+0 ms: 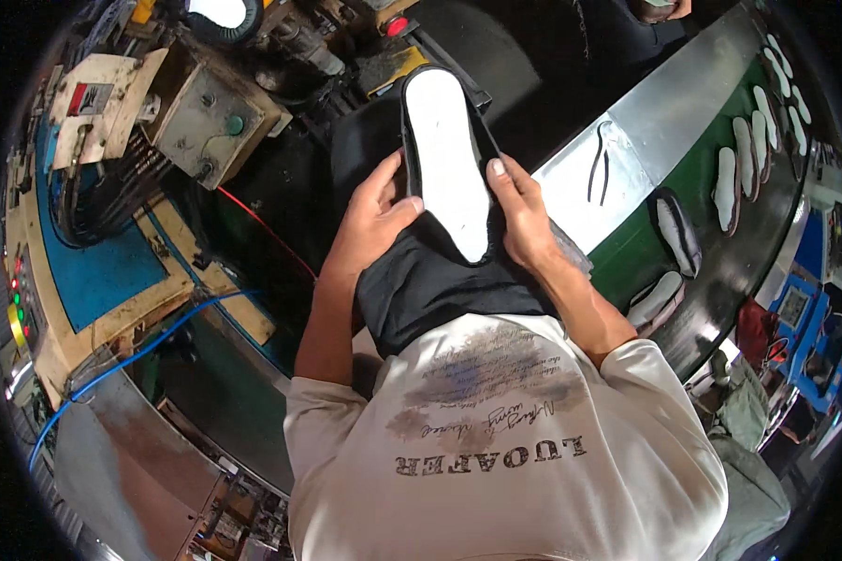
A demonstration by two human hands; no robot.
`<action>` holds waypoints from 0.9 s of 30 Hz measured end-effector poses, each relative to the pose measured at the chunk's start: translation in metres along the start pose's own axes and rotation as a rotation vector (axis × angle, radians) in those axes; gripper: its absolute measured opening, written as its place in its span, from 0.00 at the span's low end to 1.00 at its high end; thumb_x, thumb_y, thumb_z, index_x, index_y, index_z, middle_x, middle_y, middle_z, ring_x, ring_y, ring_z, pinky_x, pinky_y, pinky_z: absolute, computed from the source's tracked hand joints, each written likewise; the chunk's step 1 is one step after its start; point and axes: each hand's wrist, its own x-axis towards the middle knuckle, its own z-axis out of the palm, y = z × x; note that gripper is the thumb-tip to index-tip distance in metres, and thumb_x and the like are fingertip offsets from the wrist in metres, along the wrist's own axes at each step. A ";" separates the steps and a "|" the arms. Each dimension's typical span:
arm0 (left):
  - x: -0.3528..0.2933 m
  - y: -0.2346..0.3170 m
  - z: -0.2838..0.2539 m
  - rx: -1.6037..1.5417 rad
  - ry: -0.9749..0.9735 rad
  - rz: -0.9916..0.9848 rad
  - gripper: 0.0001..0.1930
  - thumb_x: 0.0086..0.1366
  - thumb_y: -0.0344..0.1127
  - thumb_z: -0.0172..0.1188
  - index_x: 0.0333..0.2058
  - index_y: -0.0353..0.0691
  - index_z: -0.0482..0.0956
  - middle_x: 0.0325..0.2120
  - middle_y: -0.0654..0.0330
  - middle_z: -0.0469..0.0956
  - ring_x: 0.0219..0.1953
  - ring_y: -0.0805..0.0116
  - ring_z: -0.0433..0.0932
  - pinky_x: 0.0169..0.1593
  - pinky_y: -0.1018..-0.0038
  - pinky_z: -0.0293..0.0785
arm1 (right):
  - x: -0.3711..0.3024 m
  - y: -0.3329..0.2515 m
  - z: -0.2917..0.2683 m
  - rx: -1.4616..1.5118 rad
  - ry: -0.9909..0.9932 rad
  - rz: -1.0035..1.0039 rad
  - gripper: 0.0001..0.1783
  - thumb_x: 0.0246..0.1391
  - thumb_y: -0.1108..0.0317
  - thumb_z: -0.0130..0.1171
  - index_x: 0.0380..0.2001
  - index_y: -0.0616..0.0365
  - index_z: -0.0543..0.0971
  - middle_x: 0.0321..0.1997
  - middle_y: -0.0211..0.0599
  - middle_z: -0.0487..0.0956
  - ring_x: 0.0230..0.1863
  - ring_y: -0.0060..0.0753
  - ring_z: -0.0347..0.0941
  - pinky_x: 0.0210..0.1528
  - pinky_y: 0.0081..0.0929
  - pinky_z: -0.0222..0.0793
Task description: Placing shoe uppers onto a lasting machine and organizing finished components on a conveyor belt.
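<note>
A black shoe upper with a white insole (444, 150) is held over my lap, its white underside facing up and the pointed end toward me. My left hand (374, 224) grips its left edge, thumb on the near part of the rim. My right hand (522, 210) has hold of the right edge, with the thumb lying along the side. Most of the fingers on both hands are hidden beneath or behind the shoe. To the right, black-handled pliers (601, 166) lie on a shiny metal plate (664, 140).
Beyond the plate runs a green conveyor belt (622, 257) carrying several white-soled shoe pieces (725, 182). A machine with a control box (210, 126) and a blue work surface (103, 252) stands on the left. A blue hose (150, 346) crosses there. Another person's hand (660, 9) shows at the top.
</note>
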 end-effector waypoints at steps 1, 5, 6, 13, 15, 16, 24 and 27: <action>-0.003 -0.004 0.001 -0.068 -0.008 0.009 0.38 0.70 0.19 0.59 0.77 0.27 0.58 0.71 0.49 0.71 0.70 0.65 0.72 0.74 0.68 0.64 | -0.001 0.008 0.001 -0.075 -0.016 -0.051 0.36 0.76 0.50 0.59 0.71 0.72 0.72 0.63 0.49 0.82 0.60 0.33 0.77 0.65 0.29 0.73; -0.006 -0.028 0.012 -0.192 0.166 -0.054 0.38 0.68 0.17 0.57 0.77 0.29 0.59 0.67 0.51 0.73 0.68 0.64 0.73 0.72 0.68 0.67 | 0.000 0.028 0.004 -0.125 0.028 -0.062 0.36 0.77 0.50 0.58 0.71 0.72 0.73 0.61 0.50 0.82 0.59 0.33 0.77 0.65 0.30 0.72; -0.008 -0.028 0.012 -0.194 0.157 -0.058 0.38 0.68 0.17 0.57 0.77 0.29 0.59 0.67 0.51 0.73 0.68 0.64 0.73 0.72 0.68 0.67 | -0.003 0.024 0.003 -0.113 0.009 -0.040 0.35 0.77 0.50 0.58 0.71 0.72 0.73 0.61 0.50 0.82 0.59 0.34 0.78 0.65 0.30 0.72; -0.015 -0.029 0.014 -0.243 0.053 -0.060 0.46 0.65 0.17 0.52 0.81 0.32 0.46 0.73 0.46 0.68 0.72 0.54 0.71 0.74 0.58 0.67 | -0.011 0.022 -0.015 -0.287 -0.059 -0.046 0.34 0.78 0.50 0.54 0.71 0.70 0.72 0.61 0.53 0.82 0.62 0.41 0.77 0.68 0.35 0.69; -0.007 -0.008 0.002 -0.257 0.026 -0.053 0.45 0.67 0.19 0.54 0.81 0.32 0.46 0.72 0.46 0.67 0.73 0.56 0.70 0.75 0.60 0.64 | -0.019 0.017 -0.015 -0.426 -0.080 -0.097 0.34 0.78 0.51 0.53 0.72 0.68 0.71 0.63 0.54 0.79 0.67 0.47 0.75 0.72 0.39 0.64; -0.004 0.002 -0.001 -0.277 0.012 -0.050 0.45 0.69 0.21 0.57 0.81 0.33 0.46 0.72 0.47 0.67 0.73 0.58 0.68 0.76 0.62 0.61 | -0.026 0.015 -0.013 -0.427 -0.087 -0.096 0.34 0.78 0.51 0.53 0.72 0.68 0.71 0.63 0.54 0.79 0.67 0.47 0.75 0.72 0.39 0.64; 0.031 0.005 0.000 -0.065 0.080 0.152 0.34 0.81 0.42 0.58 0.76 0.30 0.61 0.67 0.50 0.73 0.67 0.63 0.71 0.72 0.67 0.64 | 0.019 -0.031 0.015 -0.567 -0.282 -0.383 0.58 0.65 0.40 0.68 0.82 0.65 0.54 0.77 0.66 0.65 0.79 0.58 0.63 0.80 0.45 0.57; 0.019 0.019 0.008 0.199 0.168 0.254 0.36 0.81 0.51 0.58 0.74 0.28 0.64 0.64 0.48 0.76 0.64 0.62 0.75 0.68 0.66 0.70 | 0.028 -0.054 0.030 -0.569 -0.394 -0.280 0.57 0.63 0.43 0.73 0.81 0.63 0.56 0.77 0.66 0.66 0.78 0.59 0.62 0.80 0.45 0.57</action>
